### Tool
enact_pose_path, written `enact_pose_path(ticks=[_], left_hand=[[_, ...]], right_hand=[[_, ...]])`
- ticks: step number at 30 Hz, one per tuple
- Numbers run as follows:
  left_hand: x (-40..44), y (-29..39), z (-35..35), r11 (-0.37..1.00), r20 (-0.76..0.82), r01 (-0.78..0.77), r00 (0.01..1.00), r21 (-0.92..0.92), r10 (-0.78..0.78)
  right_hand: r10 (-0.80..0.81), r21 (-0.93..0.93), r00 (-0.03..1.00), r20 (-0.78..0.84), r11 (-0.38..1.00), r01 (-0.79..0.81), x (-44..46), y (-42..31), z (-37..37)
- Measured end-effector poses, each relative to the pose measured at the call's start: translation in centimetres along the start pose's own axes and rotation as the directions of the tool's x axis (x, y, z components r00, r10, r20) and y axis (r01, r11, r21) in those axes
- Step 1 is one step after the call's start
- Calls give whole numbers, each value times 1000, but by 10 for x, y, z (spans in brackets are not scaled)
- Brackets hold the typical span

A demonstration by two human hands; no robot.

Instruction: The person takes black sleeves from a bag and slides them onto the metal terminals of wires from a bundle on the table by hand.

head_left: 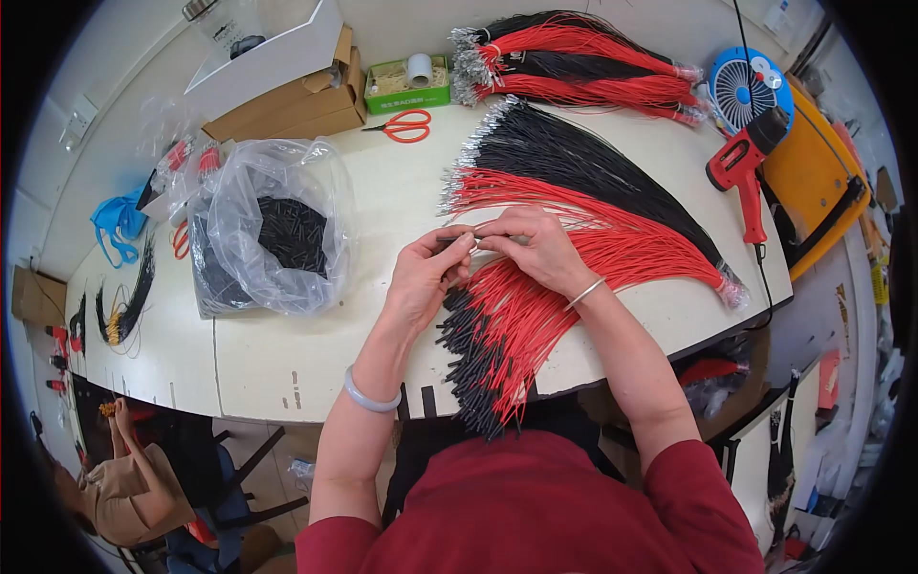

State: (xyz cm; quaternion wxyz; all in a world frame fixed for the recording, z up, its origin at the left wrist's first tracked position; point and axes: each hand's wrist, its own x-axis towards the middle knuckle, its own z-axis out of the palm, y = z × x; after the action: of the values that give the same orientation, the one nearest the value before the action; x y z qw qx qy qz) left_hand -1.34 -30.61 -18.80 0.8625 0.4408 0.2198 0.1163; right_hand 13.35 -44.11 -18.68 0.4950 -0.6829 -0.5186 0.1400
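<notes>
My left hand (430, 271) and my right hand (535, 251) meet over the table, fingertips pinched close together on something small and dark, too small to make out. Beneath and beside them spreads a fan of red wires (612, 244), many with black sleeves (473, 359) on their near ends. Behind my hands lies a bundle of black wires (583, 158) with silvery tips at its left end. To the left of my hands, an open clear plastic bag (330, 191) holds many short black tubes (292, 234).
Orange-handled scissors (408, 126) lie near a green box (409, 99). More wire bundles (583, 67) are at the back. A red heat gun (741, 167) and blue fan (751, 91) stand at right. Another person (134, 478) sits at lower left.
</notes>
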Motion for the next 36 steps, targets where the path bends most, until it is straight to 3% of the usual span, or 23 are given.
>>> enact_pose_path(ticks=[8,13,18,22,27,32,35,36], left_hand=[[2,4,-1,982,23,71,997,-174,-68],[5,1,-7,986,21,77,997,-144,-75],[2,7,-8,999,-6,38,999,30,-38],[3,17,-20,994,-107,-13,994,-113,1],[9,15,-31,993,-85,-50,995,-103,42],[5,11,-30,990,-131,-57,991,-127,41],[5,10,-27,990,-125,-63,991,-129,47],[6,9,-25,990,-117,-60,992,-126,45]], right_hand=[[-27,-24,1000,-5,999,27,0,0,0],[-28,-26,1000,2,999,28,0,0,-1],[-17,-38,999,49,999,19,-2,-3,-7],[-121,-314,990,70,940,137,5,-5,-16],[-127,-487,971,201,847,212,37,-3,5],[-290,-501,929,228,783,368,42,9,27],[-180,-443,959,218,857,262,31,-6,15],[-99,-296,985,143,945,138,26,-12,13]])
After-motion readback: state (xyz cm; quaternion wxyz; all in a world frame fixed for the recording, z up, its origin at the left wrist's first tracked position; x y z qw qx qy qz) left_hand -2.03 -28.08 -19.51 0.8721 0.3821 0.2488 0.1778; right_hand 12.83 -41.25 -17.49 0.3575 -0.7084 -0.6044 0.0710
